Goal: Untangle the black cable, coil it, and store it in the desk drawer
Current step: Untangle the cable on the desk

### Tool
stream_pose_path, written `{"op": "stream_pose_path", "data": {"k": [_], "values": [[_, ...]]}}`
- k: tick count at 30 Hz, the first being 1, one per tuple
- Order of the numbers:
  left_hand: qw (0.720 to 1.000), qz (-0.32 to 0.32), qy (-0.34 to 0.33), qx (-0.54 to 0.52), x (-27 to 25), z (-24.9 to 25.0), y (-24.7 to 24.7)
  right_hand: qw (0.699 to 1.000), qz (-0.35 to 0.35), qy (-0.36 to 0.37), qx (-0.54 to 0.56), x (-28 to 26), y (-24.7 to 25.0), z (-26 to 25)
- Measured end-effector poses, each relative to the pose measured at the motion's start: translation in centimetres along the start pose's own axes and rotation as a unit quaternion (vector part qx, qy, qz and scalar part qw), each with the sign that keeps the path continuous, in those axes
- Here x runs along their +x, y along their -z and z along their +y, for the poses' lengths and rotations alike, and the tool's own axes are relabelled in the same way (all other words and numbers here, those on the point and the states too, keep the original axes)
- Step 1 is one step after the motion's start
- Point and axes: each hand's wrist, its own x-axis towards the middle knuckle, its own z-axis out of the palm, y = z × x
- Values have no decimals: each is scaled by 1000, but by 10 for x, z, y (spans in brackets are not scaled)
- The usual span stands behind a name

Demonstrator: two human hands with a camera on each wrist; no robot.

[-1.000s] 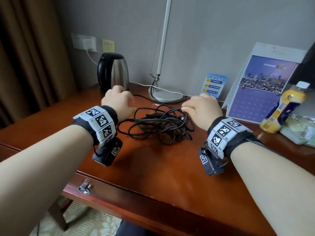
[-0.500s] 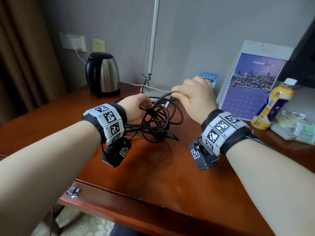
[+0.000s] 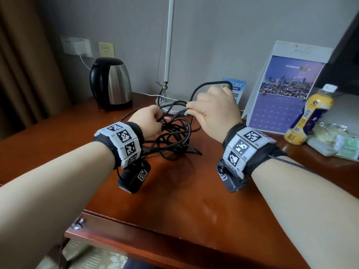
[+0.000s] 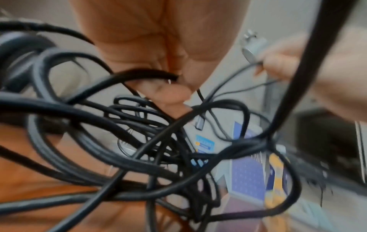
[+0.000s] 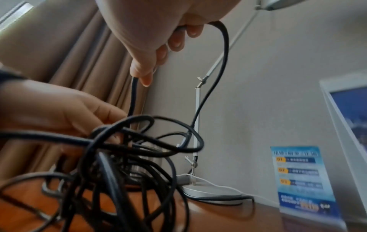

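The black cable (image 3: 172,138) is a tangled bundle partly lifted off the wooden desk (image 3: 194,191). My left hand (image 3: 148,121) pinches strands at the top of the tangle; its curled fingers (image 4: 168,92) show close up among the loops of cable (image 4: 139,164). My right hand (image 3: 215,111) is raised higher and grips a strand that arcs over its knuckles as a loop (image 3: 206,85). In the right wrist view the cable (image 5: 222,62) runs out of the right fist and hangs down to the knot. The closed desk drawer (image 3: 136,241) with its metal handle (image 3: 76,224) sits at the front edge.
A black and steel kettle (image 3: 109,83) stands back left. A lamp with a silver base (image 3: 171,107) and white cord is behind the tangle. A blue card (image 3: 237,89), a purple calendar (image 3: 281,96), a yellow bottle (image 3: 308,115) and a tray of packets (image 3: 334,140) fill the right.
Both hands went from resting beside the flat tangle to gripping it. The bundle has risen off the desk, and the right hand has drawn one loop up higher.
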Motion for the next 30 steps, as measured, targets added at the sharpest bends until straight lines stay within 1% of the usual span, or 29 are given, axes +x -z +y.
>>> {"op": "stream_pose_path", "data": {"k": [1, 3, 5, 6, 10, 12, 13, 14, 15, 16, 17, 18, 20, 22, 24, 26, 28, 30], "values": [[999, -9, 5, -46, -1, 1, 1, 1000, -12, 14, -25, 0, 0, 0], [987, -56, 27, -148, -5, 4, 4, 998, -25, 33, -54, -1, -3, -2], [961, -97, 54, -253, -10, 5, 6, 997, -25, 41, -64, -4, -6, -3], [946, -106, 65, -299, -12, 4, 6, 997, -20, 38, -61, -6, -8, -3], [898, -112, 89, -416, -15, -1, 9, 999, 30, -22, -25, -10, -11, 3], [867, -115, 98, -474, -16, -2, 12, 998, 44, -44, -3, -9, -9, 7], [860, -115, 103, -487, -15, -3, 13, 998, 48, -51, 6, -9, -8, 8], [869, -115, 99, -471, -14, -3, 13, 997, 51, -57, 14, -8, -6, 9], [896, -113, 86, -421, -13, -4, 12, 996, 56, -60, 21, -9, -6, 9], [927, -114, 68, -352, -13, -4, 11, 996, 58, -61, 27, -9, -5, 8], [951, -113, 46, -283, -13, -5, 9, 996, 56, -59, 32, -9, -5, 7], [967, -110, 30, -229, -13, -4, 7, 996, 50, -59, 35, -10, -4, 6], [985, -93, 7, -143, -10, -8, 2, 997, 43, -51, 33, -10, -3, 4], [994, -84, 4, -74, -6, -12, 0, 999, 22, -19, 15, -12, -3, 2], [994, -94, 11, -46, -4, -17, -1, 999, -5, 45, -12, -15, -6, -1], [996, -93, 9, 4, -3, -19, -3, 994, -57, 97, -12, -20, -10, -3], [995, -75, -4, 71, -3, -18, -4, 990, -105, 95, 1, -22, -14, -5], [992, -53, -18, 110, -2, -19, -6, 986, -152, 75, 2, -17, -11, -9]]}}
